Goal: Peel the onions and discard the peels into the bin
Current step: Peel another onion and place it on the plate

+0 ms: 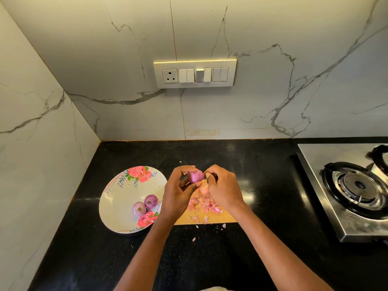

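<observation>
Plate (117,198) crowds the left, stove (344,192) the right; counter (262,164) behind — seemingly — lies open.

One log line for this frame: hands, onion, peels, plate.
left hand holds onion | right hand pinches its skin | peels on board | two onions on plate | bin unseen

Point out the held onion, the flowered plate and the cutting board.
held onion (196,177), head view, its purple side between the hands
flowered plate (117,198), head view, bare white inside
cutting board (218,218), head view, bare near edge
</observation>
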### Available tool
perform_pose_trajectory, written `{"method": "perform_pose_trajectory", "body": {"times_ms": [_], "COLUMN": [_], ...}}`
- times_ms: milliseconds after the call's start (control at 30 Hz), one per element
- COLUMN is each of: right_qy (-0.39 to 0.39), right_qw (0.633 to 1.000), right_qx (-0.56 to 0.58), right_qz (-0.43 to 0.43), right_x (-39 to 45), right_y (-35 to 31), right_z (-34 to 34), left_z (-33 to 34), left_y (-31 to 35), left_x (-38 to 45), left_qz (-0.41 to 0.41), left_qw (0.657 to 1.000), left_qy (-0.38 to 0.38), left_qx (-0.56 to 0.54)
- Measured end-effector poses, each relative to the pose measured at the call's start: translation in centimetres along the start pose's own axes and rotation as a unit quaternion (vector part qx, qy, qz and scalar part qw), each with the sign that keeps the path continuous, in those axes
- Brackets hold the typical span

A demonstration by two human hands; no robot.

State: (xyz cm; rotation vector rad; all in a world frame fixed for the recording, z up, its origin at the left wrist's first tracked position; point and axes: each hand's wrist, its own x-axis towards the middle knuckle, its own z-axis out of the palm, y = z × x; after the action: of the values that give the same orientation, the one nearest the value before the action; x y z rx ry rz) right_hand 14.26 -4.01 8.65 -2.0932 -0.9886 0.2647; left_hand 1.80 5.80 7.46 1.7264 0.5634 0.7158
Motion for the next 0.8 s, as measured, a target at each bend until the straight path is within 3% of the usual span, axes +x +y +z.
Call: {"method": "perform_pose_trajectory", "body": {"times_ms": [167, 300, 400, 533, 633, 800], "right_qy": [-0.023, -0.065, -0.093, -0.092, -0.104, -0.049], "right_qw": [0.989, 0.931, 0.9, 0.946, 0.968, 0.982], "right_qx": [0.092, 0.269, 0.318, 0.255, 0.213, 0.182], "right_qz": [0.109, 0.239, 0.282, 0.179, 0.078, 0.019], "right_x": [0.3, 0.7, 0.8, 0.6, 0.7, 0.7], "right_y": [-0.1, -0.2, -0.2, 0.8, 1.5, 1.9], "right_z": [-0.1, 0.1, -0.1, -0.2, -0.2, -0.4], "left_z": [0.2, 0.3, 0.3, -0.2, -0.3, -0.6], "left_y": [0.6, 0.5, 0.1, -0.5, -0.3, -1.1], "left_x": [-0.1, -0.1, -0.1, 0.4, 0.7, 1.0], "left_qz": [0.025, 0.017, -0.019, -0.056, -0.102, -0.13], "left_qw": [0.998, 0.996, 0.995, 0.998, 0.992, 0.99], "left_qy": [-0.017, -0.025, -0.027, 0.004, 0.029, -0.015], "left_qx": [-0.046, -0.081, -0.094, -0.038, -0.067, -0.057]}}
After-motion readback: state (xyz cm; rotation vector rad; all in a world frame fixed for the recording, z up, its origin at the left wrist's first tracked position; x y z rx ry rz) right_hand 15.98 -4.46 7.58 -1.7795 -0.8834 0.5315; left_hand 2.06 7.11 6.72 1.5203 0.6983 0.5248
